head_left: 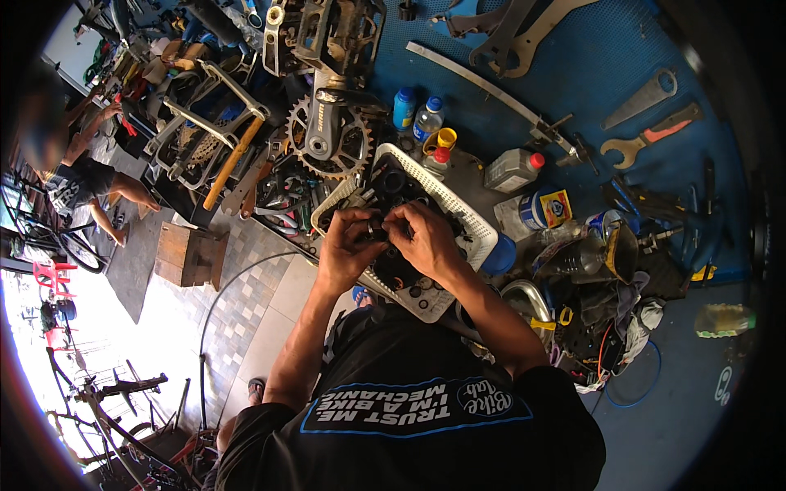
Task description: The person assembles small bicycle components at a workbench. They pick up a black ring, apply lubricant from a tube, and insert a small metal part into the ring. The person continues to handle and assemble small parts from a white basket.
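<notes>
Over a cream plastic basket (446, 194) my two hands meet, fingers bent inward. My left hand (345, 250) pinches a small dark round part (376, 228) between thumb and fingers. My right hand (427, 242) is closed at the same part, its fingertips touching or nearly touching it. The part's exact kind is too small and dark to tell. Beneath my hands the basket holds many black parts, with several small dark rings (423, 304) near its front edge. My fingers and wrists hide some of the contents.
A crankset with a toothed chainring (332, 139) stands beyond the basket. Bottles, such as a grey one with a red cap (513, 170), sit to the right. Wrenches (651, 135) hang on a blue board. A wooden box (190, 255) and another person (82, 184) are at left.
</notes>
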